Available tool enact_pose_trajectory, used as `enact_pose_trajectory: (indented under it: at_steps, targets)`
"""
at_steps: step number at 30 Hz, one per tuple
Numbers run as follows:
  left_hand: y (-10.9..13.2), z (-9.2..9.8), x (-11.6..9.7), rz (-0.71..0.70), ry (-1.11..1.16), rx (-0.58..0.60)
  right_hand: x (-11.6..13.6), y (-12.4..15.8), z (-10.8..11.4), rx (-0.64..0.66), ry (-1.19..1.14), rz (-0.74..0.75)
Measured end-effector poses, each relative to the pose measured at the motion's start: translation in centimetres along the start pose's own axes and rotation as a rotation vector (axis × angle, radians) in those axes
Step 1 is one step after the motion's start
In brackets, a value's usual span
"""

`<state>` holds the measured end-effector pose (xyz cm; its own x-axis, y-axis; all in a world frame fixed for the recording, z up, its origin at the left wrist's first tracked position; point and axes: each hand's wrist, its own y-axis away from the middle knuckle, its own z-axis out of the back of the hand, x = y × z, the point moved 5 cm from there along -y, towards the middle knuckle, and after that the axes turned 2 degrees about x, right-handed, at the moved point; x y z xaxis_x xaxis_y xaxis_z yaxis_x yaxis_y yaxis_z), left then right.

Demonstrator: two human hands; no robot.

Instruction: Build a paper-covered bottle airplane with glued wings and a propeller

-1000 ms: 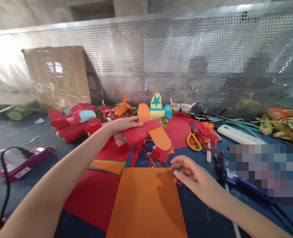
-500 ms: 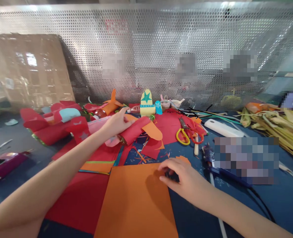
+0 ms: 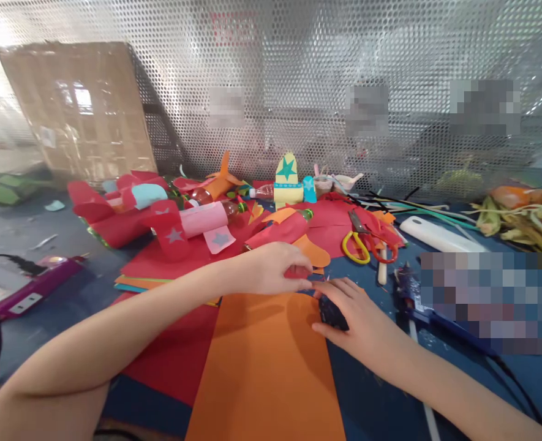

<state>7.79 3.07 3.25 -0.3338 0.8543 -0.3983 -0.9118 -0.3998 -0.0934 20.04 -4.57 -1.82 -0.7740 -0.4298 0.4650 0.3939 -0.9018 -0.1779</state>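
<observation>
An orange paper sheet (image 3: 271, 361) lies in front of me on the blue table, overlapping a red sheet (image 3: 169, 355). My left hand (image 3: 271, 269) hovers at the orange sheet's far edge, fingers pinched near a small red scrap (image 3: 297, 272). My right hand (image 3: 357, 318) rests at the sheet's upper right corner, curled over a small dark object (image 3: 330, 315) that I cannot make out. The two hands' fingertips nearly touch. Behind them lies a bottle wrapped in red paper (image 3: 277, 233) with orange cut-outs.
Red paper planes (image 3: 128, 214), a pink-wrapped bottle (image 3: 204, 218) and a yellow rocket with a star (image 3: 288, 182) stand at the back. Yellow-and-red scissors (image 3: 367, 245), a white tube (image 3: 440, 236), a glue gun (image 3: 436, 312), a purple device with a cable (image 3: 27, 288), and a cardboard box (image 3: 78, 110) against the perforated metal screen.
My left hand has left the red-wrapped bottle and come back to the orange sheet's far edge, beside my right hand. My right hand stays over the dark object.
</observation>
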Motion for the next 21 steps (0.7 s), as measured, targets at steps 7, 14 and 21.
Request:
enact_pose_trajectory:
  at_steps: [7,14,21]
  targets:
    - [0.6,-0.8,-0.4,0.032,0.157,0.312,0.5,-0.2,1.4,-0.081,-0.133,-0.008]
    - [0.5,0.1,0.4,0.109,0.257,0.37,-2.5,-0.1,2.3,-0.219,-0.432,-0.346]
    - [0.2,0.5,2.9,0.146,0.258,0.254,-3.7,-0.6,1.8,-0.089,-0.466,-0.353]
